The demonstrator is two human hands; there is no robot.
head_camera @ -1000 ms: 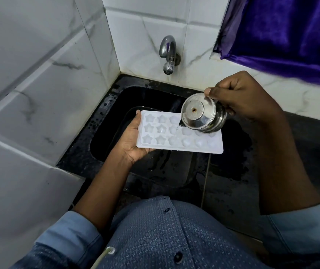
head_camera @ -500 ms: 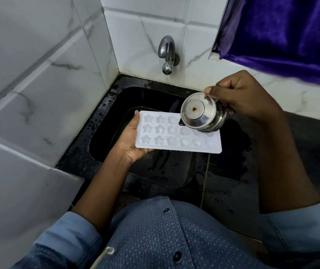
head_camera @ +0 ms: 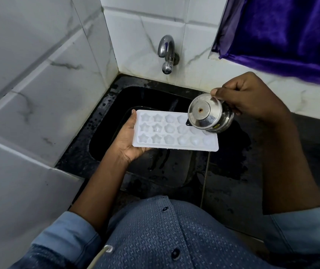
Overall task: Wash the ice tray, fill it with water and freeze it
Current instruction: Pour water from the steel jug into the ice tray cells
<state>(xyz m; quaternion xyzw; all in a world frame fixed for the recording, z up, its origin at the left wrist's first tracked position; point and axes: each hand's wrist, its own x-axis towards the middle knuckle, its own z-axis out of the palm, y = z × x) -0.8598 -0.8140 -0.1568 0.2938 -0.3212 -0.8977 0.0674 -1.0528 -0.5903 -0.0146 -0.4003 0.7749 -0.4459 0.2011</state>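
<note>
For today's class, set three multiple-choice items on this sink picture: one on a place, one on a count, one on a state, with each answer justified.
1. Where is the ice tray? A on a shelf; B above the black sink; C inside a freezer.
2. How many rows of moulds has it? A two; B three; C five.
3. How is the steel pot held? A upright; B upside down on the tray; C tipped towards the tray.
Answers: 1 B, the left hand holds it over the basin; 2 B, three rows show; 3 C, the right hand tilts it, base facing the camera.
</note>
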